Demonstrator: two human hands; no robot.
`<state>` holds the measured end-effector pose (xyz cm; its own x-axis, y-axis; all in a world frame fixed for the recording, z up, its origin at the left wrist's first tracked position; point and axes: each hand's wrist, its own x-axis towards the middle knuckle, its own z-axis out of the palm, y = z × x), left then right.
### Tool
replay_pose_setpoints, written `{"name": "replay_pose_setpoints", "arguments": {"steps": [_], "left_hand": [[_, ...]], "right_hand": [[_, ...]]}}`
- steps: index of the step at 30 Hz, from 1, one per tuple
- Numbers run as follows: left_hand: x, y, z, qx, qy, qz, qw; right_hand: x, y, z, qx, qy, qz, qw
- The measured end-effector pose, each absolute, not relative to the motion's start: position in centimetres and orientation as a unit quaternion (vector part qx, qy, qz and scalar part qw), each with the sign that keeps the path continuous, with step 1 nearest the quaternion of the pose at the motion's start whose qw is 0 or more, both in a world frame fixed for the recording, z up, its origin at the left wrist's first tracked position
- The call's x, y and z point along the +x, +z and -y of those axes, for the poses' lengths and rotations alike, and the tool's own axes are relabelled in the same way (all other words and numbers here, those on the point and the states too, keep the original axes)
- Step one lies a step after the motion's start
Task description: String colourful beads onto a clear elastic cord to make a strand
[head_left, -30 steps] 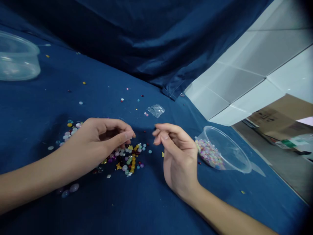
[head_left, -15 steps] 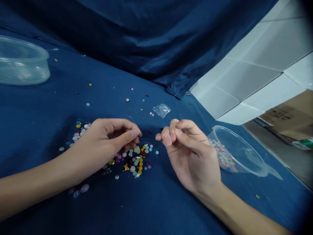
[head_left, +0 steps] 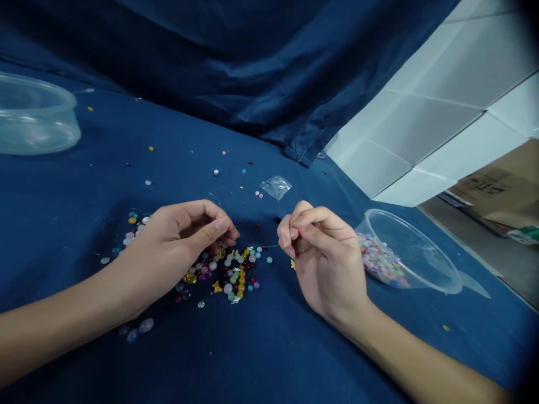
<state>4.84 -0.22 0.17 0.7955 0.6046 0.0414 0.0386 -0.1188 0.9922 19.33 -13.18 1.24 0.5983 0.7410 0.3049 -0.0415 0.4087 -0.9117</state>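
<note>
My left hand point(head_left: 191, 230) hovers over a pile of beads with thumb and fingertips pinched together. A faint strand shows just above its fingers; the grip point itself is mostly hidden. Facing it, my right hand point(head_left: 326, 247) is closed in a pinch, palm toward me, on a thin clear thread point(head_left: 272, 246) that runs left toward the beads. Below and between the hands lie yellow beads point(head_left: 241, 278) in a curved row, pale and green beads, and a gold butterfly charm point(head_left: 217, 287). A small yellow piece point(head_left: 292, 264) shows beside my right palm.
Right of my right hand, a clear plastic tub point(head_left: 415, 247) lies tipped, pastel beads point(head_left: 381, 261) inside. Another clear tub point(head_left: 37, 126) stands at far left. A small plastic bag point(head_left: 276, 187) and scattered beads lie on the blue cloth point(head_left: 177, 365). White tiles point(head_left: 404, 134) border the right.
My right hand's fingers have curled in more tightly and the hand has shifted slightly. My left hand has moved slightly left and up, still pinched. The thread now shows nearer my right hand.
</note>
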Motion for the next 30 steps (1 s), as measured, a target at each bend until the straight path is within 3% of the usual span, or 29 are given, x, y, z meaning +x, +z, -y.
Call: {"name": "replay_pose_setpoints", "arguments": {"steps": [7,18,30], "left_hand": [[4.7,0.6,0.7,0.698,0.210,-0.218,0.649],[4.7,0.6,0.4,0.749,0.228,-0.209,0.586],[4.5,0.5,0.4,0.777,0.241,-0.196,0.548]], "right_hand": [[19.6,0.7,13.1,-0.489,0.234,0.400,0.739],[19.9,0.4,13.4,-0.523,0.149,0.513,0.664],[20.6,0.5,13.2,-0.574,0.073,0.519,0.630]]}}
